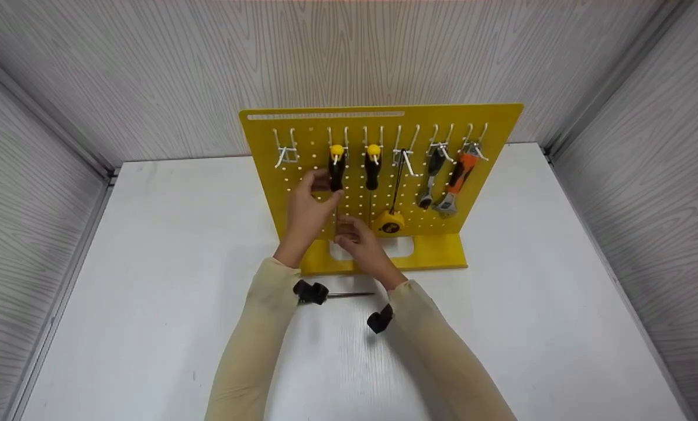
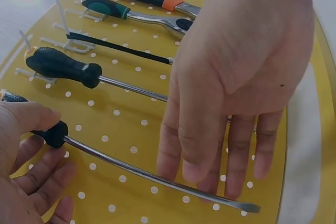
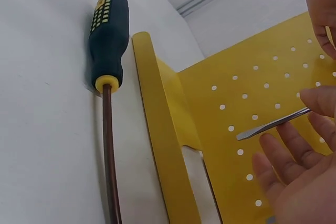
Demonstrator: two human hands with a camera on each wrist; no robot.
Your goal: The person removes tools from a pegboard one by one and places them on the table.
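Observation:
A screwdriver with a black handle and yellow cap hangs at a hook on the yellow pegboard. My left hand holds the lower end of this handle between thumb and fingers. Lower down, my right hand has its loosely extended fingers and thumb right at the steel shaft. The flat tip of that shaft sticks out past the right fingers. A second black screwdriver hangs just to the right, partly hidden by my right hand in the left wrist view.
Further right hang a yellow tape measure, a ratchet wrench and an orange-handled adjustable wrench. An unused hook is at the far left. Another screwdriver lies on the white table before the board's base.

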